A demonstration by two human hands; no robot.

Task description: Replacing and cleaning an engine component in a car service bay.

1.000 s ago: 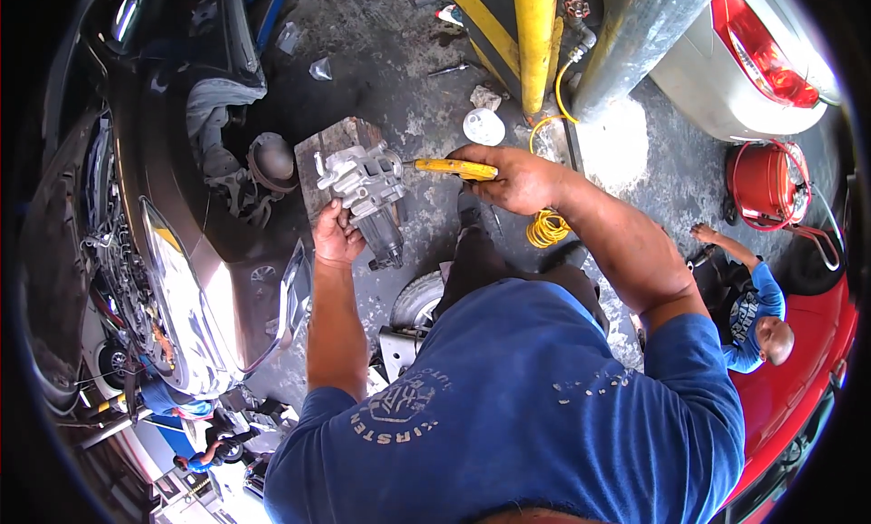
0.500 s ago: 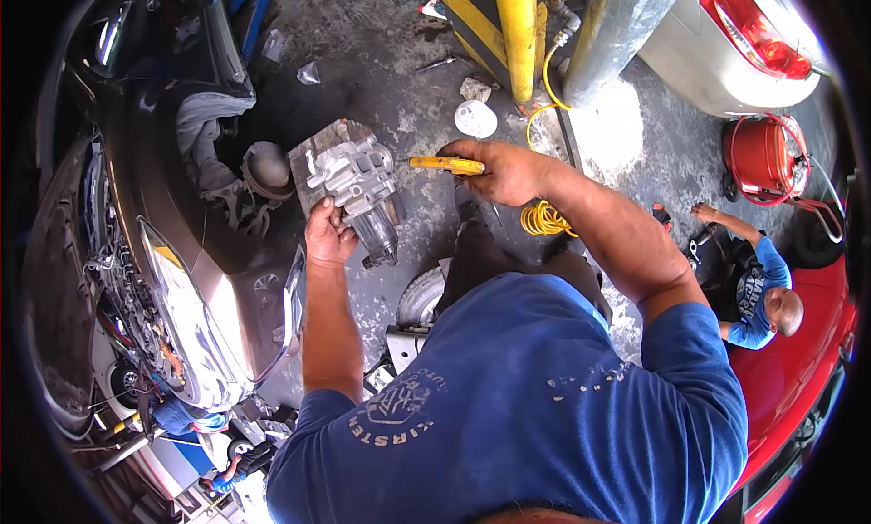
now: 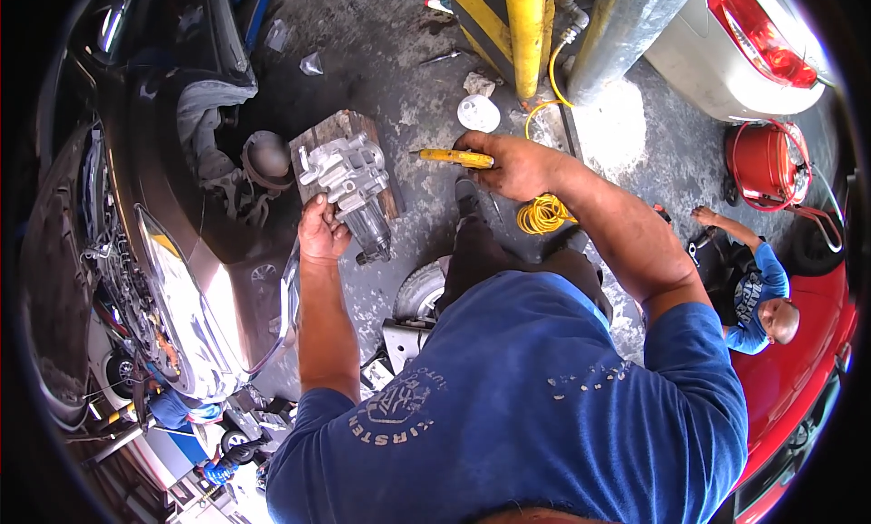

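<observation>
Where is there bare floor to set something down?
Floor looks bare between the wooden block and white disc, and between the grey post and red canister. It is crowded at the block, overlapped by the metal part in the left hand, and beside the right hand with its yellow tool, where yellow hose coils.

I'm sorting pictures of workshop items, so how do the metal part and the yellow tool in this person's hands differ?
The metal part is silver-grey with a darker cylindrical end; the yellow tool is mostly yellow with a dark tip.
The metal part is bulky and knobbly, the yellow tool slim and much smaller.
The metal part is in the left hand, the yellow tool in the right hand.
Both are hand-held.
</observation>
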